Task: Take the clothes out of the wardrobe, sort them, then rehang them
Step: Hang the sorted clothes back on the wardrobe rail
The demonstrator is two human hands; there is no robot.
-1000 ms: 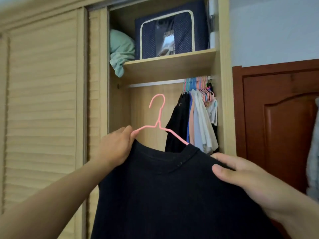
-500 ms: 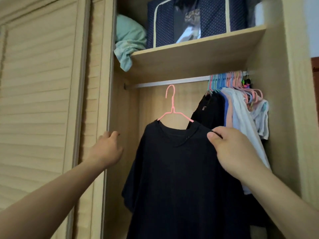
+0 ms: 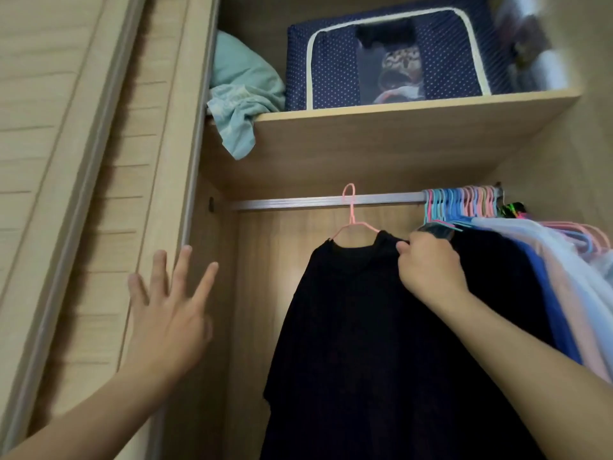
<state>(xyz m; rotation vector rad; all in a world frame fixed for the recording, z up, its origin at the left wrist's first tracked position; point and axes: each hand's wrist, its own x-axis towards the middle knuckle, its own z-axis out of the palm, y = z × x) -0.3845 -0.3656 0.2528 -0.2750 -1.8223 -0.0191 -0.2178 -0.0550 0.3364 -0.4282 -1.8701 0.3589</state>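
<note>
My right hand covers the right shoulder of the black shirt, so I cannot see the pink hanger there. The shirt's hem runs off the bottom edge. Right of the shirt, the hung clothes are cut by the frame's side. Above the shirt, the things beside the blue storage bag are blurred.

The pink hanger now hooks the rail; left hand released.

Dim wardrobe, blurred top right, edges bowed
</note>
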